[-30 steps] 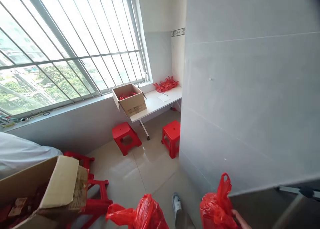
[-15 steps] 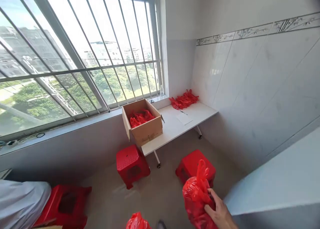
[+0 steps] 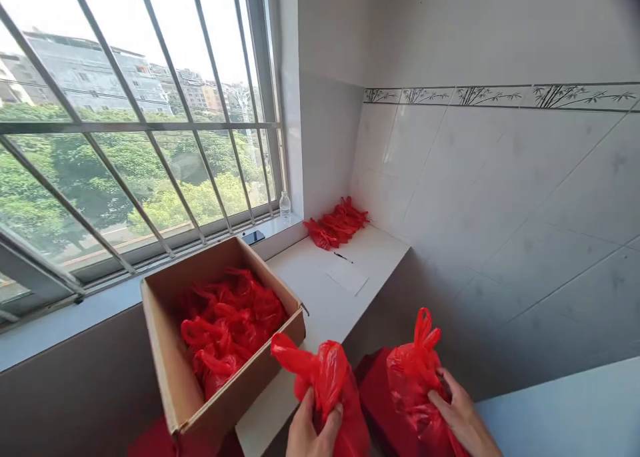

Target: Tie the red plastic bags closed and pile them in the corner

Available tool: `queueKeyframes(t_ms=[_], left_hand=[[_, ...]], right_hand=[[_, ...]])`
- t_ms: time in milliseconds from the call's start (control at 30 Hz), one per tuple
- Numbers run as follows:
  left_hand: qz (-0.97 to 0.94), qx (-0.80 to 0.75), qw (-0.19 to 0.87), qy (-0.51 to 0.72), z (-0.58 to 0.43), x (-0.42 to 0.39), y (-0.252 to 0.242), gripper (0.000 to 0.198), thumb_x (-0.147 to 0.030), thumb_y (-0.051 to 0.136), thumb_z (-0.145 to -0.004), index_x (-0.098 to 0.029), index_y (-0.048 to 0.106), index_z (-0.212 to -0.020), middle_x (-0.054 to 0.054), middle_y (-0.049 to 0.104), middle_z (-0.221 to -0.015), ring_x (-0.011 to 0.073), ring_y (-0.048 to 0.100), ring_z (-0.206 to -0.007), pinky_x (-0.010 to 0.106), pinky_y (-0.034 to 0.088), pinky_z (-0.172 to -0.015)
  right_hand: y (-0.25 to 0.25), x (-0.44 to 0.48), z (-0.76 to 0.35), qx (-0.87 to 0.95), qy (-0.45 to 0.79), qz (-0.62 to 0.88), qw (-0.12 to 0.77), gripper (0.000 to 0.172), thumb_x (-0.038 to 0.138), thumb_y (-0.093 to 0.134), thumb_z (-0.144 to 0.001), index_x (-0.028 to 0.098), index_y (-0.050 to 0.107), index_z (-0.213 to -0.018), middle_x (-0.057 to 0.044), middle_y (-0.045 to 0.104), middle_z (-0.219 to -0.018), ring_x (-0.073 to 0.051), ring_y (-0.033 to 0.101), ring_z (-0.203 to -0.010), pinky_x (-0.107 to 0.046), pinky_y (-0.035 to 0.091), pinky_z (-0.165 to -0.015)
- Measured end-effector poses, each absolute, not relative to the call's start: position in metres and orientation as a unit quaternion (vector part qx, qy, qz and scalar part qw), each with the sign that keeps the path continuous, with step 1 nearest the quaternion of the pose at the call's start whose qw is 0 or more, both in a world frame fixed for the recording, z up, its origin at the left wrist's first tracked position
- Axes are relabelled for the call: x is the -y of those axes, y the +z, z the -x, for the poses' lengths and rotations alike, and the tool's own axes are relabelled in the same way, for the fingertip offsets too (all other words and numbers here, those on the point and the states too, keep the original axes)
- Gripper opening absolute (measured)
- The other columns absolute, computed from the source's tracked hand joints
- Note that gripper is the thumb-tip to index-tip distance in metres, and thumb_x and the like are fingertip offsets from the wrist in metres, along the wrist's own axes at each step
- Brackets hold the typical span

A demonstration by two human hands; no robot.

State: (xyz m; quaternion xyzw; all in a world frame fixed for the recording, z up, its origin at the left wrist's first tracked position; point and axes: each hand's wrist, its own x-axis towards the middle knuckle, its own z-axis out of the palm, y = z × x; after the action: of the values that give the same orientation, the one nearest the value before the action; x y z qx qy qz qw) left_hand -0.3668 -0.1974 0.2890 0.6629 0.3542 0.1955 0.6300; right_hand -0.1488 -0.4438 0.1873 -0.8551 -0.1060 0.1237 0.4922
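My left hand point(image 3: 315, 427) grips a filled red plastic bag point(image 3: 333, 380) by its gathered neck, near the front of the white table. In my right hand point(image 3: 457, 407) is another tied red plastic bag point(image 3: 413, 377), its handle loops sticking up and my fingers closed on its side. What the bags contain is hidden. To the left of my hands an open cardboard box point(image 3: 240, 407) stands on the table, with several red plastic bags point(image 3: 235, 327) bunched inside.
On the white table point(image 3: 300, 270) lie a paper sheet point(image 3: 347, 276), a pen point(image 3: 343, 258) and a row of red bags point(image 3: 337, 224) at the far end. A phone point(image 3: 253, 238) and a clear bottle point(image 3: 285, 206) are on the windowsill. A red stool point(image 3: 373, 394) is below.
The view has come closer to the table and box. My left hand has come into view holding its bag higher; the right hand still holds its bag.
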Motion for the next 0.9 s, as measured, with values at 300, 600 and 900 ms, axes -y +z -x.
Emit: queueKeyframes(t_ms=[300, 600, 900], left_hand=[[-0.661, -0.359, 0.628, 0.199, 0.192, 0.109, 0.286, 0.023, -0.039, 0.06, -0.085, -0.018, 0.062, -0.094, 0.01, 0.072, -0.095, 0.0286, 0.067, -0.09, 0.035, 0.049, -0.08], [-0.6, -0.524, 0.556, 0.237, -0.015, -0.063, 0.212, 0.011, -0.029, 0.062, -0.089, -0.019, 0.058, -0.091, 0.004, 0.068, -0.083, 0.022, 0.065, -0.073, 0.034, 0.049, -0.068], [-0.592, -0.595, 0.505, 0.2, -0.158, -0.236, 0.138, 0.024, -0.034, 0.065, -0.094, -0.014, 0.065, -0.108, 0.006, 0.069, -0.103, 0.0189, 0.067, -0.088, 0.039, 0.058, -0.079]], right_hand=[[0.211, 0.318, 0.032, 0.126, 0.138, 0.84, 0.509, 0.046, 0.046, 0.058, -0.075, 0.018, 0.064, -0.111, -0.012, 0.075, -0.113, -0.031, 0.071, -0.104, -0.041, 0.053, -0.093], [0.209, 0.068, -0.193, 0.285, 0.186, 0.79, 0.51, 0.038, 0.037, 0.056, -0.081, 0.018, 0.06, -0.114, -0.009, 0.076, -0.103, -0.025, 0.072, -0.088, -0.036, 0.056, -0.08], [0.165, -0.165, -0.372, 0.381, 0.202, 0.781, 0.452, 0.048, 0.039, 0.066, -0.076, 0.016, 0.06, -0.119, -0.016, 0.07, -0.117, -0.034, 0.064, -0.114, -0.053, 0.045, -0.103]])
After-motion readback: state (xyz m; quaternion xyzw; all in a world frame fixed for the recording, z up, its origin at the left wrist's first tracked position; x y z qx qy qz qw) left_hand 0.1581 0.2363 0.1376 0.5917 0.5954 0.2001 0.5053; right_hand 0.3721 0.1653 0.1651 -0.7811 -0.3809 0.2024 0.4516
